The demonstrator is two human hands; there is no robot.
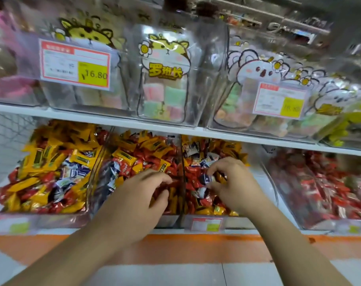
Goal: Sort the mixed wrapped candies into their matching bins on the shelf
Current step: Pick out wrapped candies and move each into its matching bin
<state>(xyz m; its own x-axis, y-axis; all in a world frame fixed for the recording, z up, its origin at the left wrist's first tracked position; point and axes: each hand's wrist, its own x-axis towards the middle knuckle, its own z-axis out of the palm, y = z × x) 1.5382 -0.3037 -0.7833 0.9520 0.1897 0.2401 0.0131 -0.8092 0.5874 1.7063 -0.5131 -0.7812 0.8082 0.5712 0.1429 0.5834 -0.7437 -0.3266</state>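
Reaching into the lower shelf's clear bins with both bare hands. Left hand (146,188) low in the second bin from the left (134,218), fingers curled down into red and yellow wrapped candies (146,153); whether anything is actually gripped there cannot be told. Right hand (231,182) in the third bin (233,221), just across the clear divider (181,178), thumb and fingertips pinching a blue-and-white wrapped candy (206,178) above a heap of mostly red wrappers with a few yellow and blue-white ones. Leftmost bin (37,220) heaped with yellow candies (47,155) at the back, red ones along the front and left edge, and a cluster of blue-white ones near the middle. Far-right bin (324,226) holding almost only red candies (319,188), blurred. Small price label (206,224) on the front lip of the third bin, print unreadable. Upper shelf board (117,120) carrying clear tubs of cartoon-printed bags (165,77) with pastel sweets inside. Red-bordered price tag (74,63) on the upper left tub, yellow patch reading 16.80; a second, blurrier tag (280,100) on the tub to the right. Orange strip (196,248) along the base beneath the bins, pale floor tiles (175,275) below that. Forearms bare, entering from the bottom corners.
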